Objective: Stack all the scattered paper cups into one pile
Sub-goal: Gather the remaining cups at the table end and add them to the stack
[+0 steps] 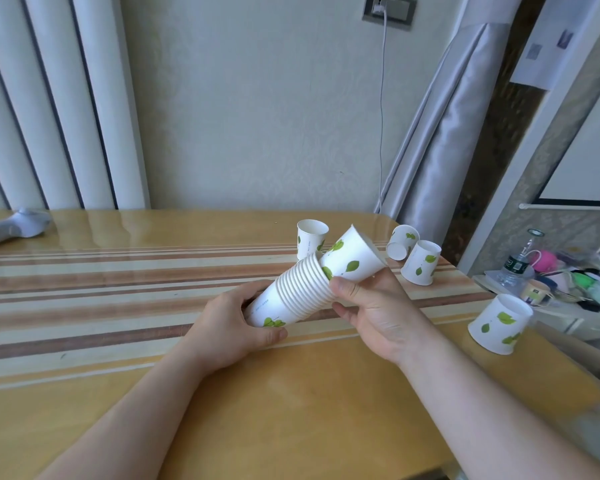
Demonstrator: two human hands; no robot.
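1. Stretching across the view, a glossy wooden surface (326, 410) carries brown and cream stripes
2. Left hand (234, 323) grips the base of a tilted stack of cups (291, 296); right hand (374, 306) pinches a cup (352, 256) at its mouth
3. Four loose cups (421, 261) sit toward the right edge
4. Behind: pale wall, curtain (440, 140), white radiator (56, 98), charging cable (382, 116)
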